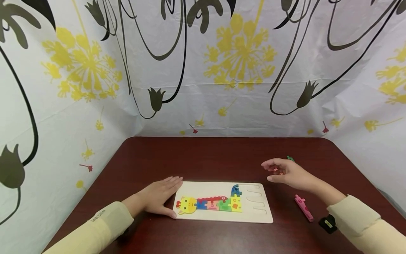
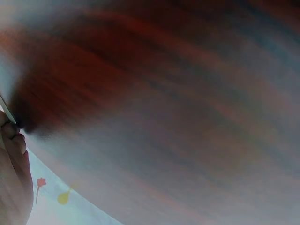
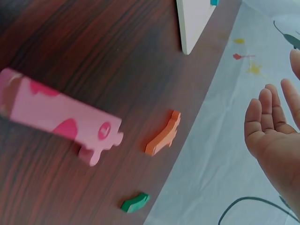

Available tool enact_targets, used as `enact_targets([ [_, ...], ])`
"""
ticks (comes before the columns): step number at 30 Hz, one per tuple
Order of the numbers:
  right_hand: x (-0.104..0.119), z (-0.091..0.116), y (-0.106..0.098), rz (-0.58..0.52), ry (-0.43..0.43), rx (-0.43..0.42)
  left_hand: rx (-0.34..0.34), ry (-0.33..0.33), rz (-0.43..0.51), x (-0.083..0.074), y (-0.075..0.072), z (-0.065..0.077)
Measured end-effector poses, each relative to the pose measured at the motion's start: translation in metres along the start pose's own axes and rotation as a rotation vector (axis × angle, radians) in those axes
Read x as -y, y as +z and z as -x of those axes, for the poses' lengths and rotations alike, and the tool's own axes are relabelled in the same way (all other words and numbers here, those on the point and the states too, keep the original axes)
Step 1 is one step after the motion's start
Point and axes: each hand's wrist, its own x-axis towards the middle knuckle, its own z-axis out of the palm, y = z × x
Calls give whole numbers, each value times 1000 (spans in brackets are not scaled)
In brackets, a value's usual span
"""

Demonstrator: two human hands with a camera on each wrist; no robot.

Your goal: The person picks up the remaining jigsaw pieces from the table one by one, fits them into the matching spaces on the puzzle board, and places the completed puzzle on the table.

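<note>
A pale wooden puzzle board (image 1: pixel 206 216) lies on the table with a giraffe of coloured, numbered pieces (image 1: pixel 219 204) set in it. At its right end are bare leg-shaped outlines. My left hand (image 1: pixel 160 195) rests flat over the board's left edge, fingers and thumb extended. My right hand (image 1: pixel 290 173) hovers right of the board, fingers loosely bent, holding nothing. Under it, partly hidden in the head view, lies an orange piece (image 3: pixel 162 133). A green piece (image 3: pixel 136 202) is beyond that. Nearer my sleeve lies a long pink piece (image 3: pixel 63 112) with darker spots.
A small black object (image 1: pixel 328 224) with a yellowish label sits by my right sleeve. The dark red wooden table (image 1: pixel 203 158) meets white sheets (image 1: pixel 196 70) with flower prints behind and at both sides. The left wrist view is mostly blurred.
</note>
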Motion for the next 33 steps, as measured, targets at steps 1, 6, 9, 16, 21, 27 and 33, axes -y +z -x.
enact_targets([
  [1,0,2,-1,2,-1,-9,-1,1,0,0,0,0],
  [6,0,14,-7,13,11,-67,-7,7,6,0,-1,-1],
  [9,-2,21,-10,19,11,-104,-13,15,7,0,-1,0],
  [16,-8,38,-16,45,19,-168,-13,18,0,1,1,0],
  [21,-11,48,-19,48,49,-184,-14,22,3,0,0,0],
  [27,-16,64,-19,57,83,-200,-18,27,15,-1,-2,0],
  [33,-24,76,-19,75,65,-252,-13,23,4,-1,-1,0],
])
